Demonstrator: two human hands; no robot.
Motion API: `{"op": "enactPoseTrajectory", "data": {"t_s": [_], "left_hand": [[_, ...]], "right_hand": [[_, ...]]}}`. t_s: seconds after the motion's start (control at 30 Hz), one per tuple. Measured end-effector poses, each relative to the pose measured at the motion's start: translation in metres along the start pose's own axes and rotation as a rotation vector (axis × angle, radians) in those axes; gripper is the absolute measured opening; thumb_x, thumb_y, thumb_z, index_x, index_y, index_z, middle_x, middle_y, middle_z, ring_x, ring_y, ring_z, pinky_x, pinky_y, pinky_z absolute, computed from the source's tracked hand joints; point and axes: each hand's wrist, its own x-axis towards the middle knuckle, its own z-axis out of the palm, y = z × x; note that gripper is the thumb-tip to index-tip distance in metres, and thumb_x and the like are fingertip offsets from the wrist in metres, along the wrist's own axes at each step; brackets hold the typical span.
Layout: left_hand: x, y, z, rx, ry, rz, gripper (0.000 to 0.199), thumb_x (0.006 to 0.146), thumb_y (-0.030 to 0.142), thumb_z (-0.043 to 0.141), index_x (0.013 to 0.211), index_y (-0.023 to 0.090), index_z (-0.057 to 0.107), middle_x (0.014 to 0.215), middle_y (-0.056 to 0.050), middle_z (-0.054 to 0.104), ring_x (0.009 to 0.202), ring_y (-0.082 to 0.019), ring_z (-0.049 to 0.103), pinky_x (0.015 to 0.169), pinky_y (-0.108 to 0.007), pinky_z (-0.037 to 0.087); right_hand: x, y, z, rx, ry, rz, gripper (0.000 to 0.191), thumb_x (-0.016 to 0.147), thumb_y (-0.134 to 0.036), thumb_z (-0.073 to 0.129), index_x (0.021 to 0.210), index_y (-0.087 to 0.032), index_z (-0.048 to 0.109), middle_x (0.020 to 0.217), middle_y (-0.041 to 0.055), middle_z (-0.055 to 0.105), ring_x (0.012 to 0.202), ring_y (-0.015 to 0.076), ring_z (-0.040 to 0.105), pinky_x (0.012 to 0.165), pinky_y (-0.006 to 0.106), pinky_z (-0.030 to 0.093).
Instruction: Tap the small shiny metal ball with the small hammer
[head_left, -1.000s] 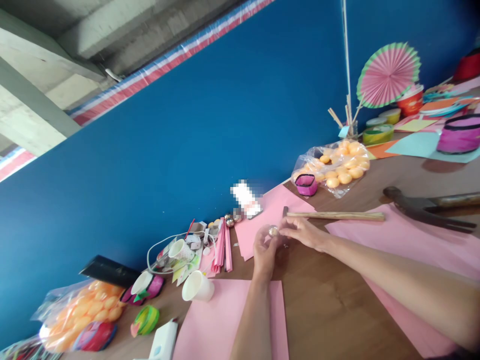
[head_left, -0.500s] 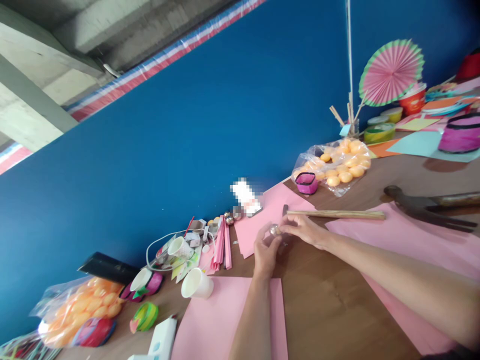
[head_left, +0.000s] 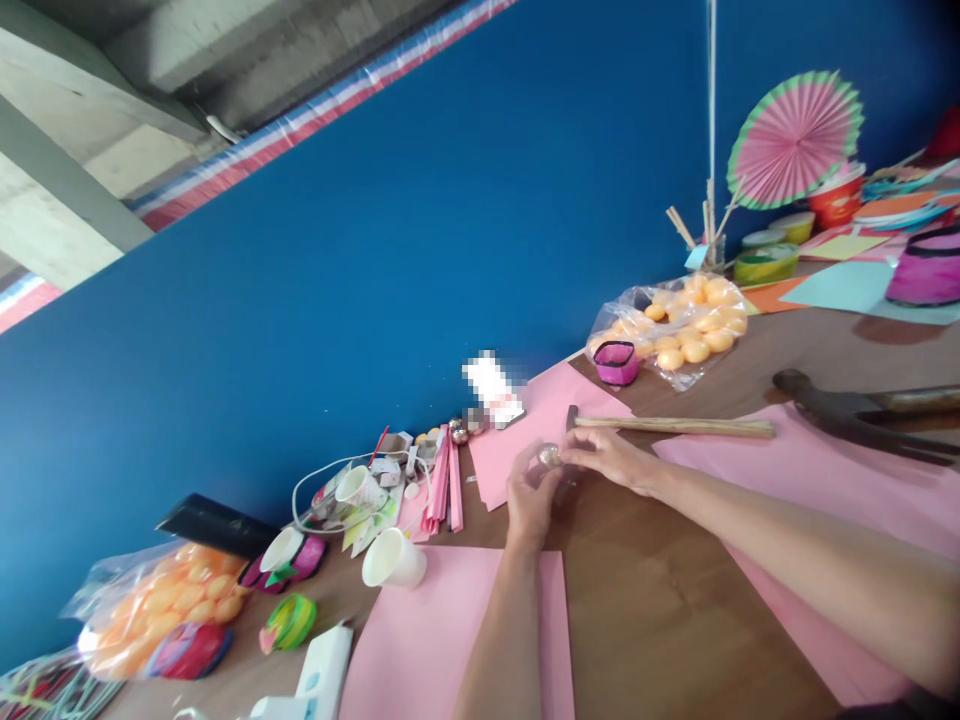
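Observation:
A small shiny metallic ball [head_left: 550, 455] is held between the fingers of my left hand [head_left: 531, 495], above the brown table [head_left: 660, 590]. My right hand [head_left: 604, 456] meets it from the right, its fingertips pinched at the ball's side; whatever they pinch is too small to make out. Just behind my right hand lies a small hammer [head_left: 675, 426] with a wooden handle. Pink paper [head_left: 499, 465] is spread beyond my left hand, and another pink sheet [head_left: 427, 640] lies under my left forearm.
Bags of orange balls [head_left: 694, 335] lie at the back right and far left. A white paper cup [head_left: 394, 558], pink strips [head_left: 442, 485] and a white power strip [head_left: 326, 665] are on the left. A larger dark hammer [head_left: 847, 415] rests at the right.
The view has shifted slightly. Both hands stay together at the metallic ball, with hardly any movement of the fingers.

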Motion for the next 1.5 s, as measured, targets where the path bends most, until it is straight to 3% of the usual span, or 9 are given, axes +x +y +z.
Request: {"op": "enactPoseTrajectory", "data": {"t_s": [1.5], "left_hand": [[0.0015, 0.0002, 0.0029, 0.064, 0.073, 0.025, 0.05, 0.061, 0.018, 0.068, 0.11, 0.017, 0.057, 0.105, -0.009, 0.063, 0.1, -0.022, 0.057, 0.089, -0.038, 0.044]], "right_hand": [[0.0018, 0.0035, -0.0019, -0.056, -0.044, 0.011, 0.029, 0.069, -0.042, 0.06, 0.072, -0.014, 0.06, 0.073, 0.0017, 0.061, 0.069, 0.0132, 0.051, 0.066, 0.026, 0.038]]}}
